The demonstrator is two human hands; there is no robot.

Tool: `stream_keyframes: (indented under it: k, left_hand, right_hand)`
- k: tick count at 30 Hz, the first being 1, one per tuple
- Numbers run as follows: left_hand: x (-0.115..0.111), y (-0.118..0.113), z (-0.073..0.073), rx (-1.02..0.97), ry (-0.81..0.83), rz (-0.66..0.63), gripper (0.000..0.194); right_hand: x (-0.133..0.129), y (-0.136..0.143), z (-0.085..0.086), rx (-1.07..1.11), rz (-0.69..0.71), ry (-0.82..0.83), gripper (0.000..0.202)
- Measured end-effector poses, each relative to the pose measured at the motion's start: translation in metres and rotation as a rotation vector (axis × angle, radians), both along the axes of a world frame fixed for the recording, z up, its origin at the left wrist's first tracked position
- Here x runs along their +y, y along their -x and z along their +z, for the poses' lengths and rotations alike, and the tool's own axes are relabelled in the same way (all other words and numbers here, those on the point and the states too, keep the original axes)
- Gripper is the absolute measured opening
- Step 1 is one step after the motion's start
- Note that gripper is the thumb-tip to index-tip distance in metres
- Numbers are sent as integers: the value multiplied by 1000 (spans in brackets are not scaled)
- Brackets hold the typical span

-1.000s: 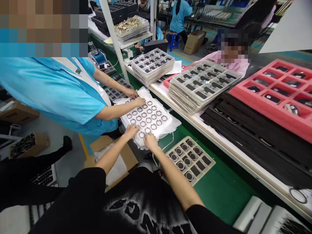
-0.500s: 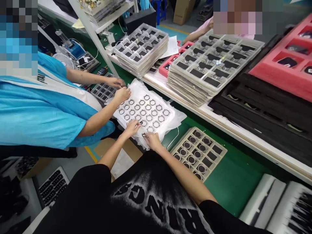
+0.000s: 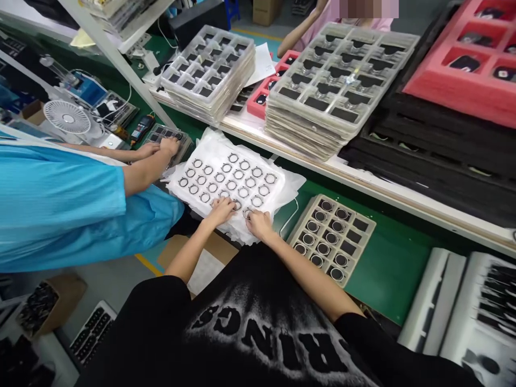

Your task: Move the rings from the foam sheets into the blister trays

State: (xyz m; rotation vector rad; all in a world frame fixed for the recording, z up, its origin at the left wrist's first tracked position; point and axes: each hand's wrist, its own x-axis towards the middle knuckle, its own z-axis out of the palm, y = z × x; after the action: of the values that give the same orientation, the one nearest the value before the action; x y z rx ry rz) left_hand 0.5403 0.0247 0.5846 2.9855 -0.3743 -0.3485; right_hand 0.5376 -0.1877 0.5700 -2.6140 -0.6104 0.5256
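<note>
Only writing I can make out for sure is on the black shirt of the person wearing the camera: big faded print reading RINGS, upside down from up here. There's a handheld meter over by the small fan, and whatever's printed on it is too small to read, same deal with the loose sheet of paper. The white tray sits right in front of the person on crumpled white plastic, flat, rows of thin dark rings lying in it. Its long axis runs upper left to lower right, roughly in line with the shelf edge. The left hand is over the tray's near edge, fingers curled in, tips right at one ring; can't tell if they've actually got hold of it. The right hand is just beside it at the near corner, thumb and finger nearly together against the corner ring, though I can't tell whether that's a pinch or just a touch. By the right forearm there's a beige tray with more rings on dark squares.
</note>
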Motion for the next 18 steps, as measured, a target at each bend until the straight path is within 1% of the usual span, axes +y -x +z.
stream_keyframes:
  k: [3, 5, 7, 9, 11, 12, 14, 15, 16, 18]
  left_hand:
    - [6, -21, 16, 116, 68, -35, 14]
    - [12, -33, 23, 171, 124, -24, 17]
    - [19, -41, 27, 199, 199, 1, 26]
    - [24, -47, 28, 206, 292, 30, 35]
    - [22, -50, 28, 179, 389, 67, 39]
    - [17, -50, 28, 151, 435, 84, 40]
    - [-6, -48, 30, 76, 510, 101, 38]
    - [-24, -46, 31, 41, 537, 95, 36]
    - [-46, -43, 31, 16, 561, 74, 33]
    - [-101, -38, 30, 9, 598, -14, 28]
  right_hand:
    - [-2, -13, 8, 146, -27, -66, 21]
    - [-8, -20, 11, 229, -67, -176, 16]
    - [-18, -21, 8, 295, -149, -335, 14]
    - [-32, -16, 2, 366, -253, -527, 20]
    - [-51, -3, -7, 406, -357, -730, 29]
    - [-64, 6, -12, 391, -412, -818, 33]
    - [-99, 25, -21, 281, -547, -915, 39]
    - [-121, 35, -26, 195, -620, -913, 40]
    - [-147, 45, -30, 104, -690, -877, 40]
    - [-206, 63, -38, -61, -793, -718, 38]
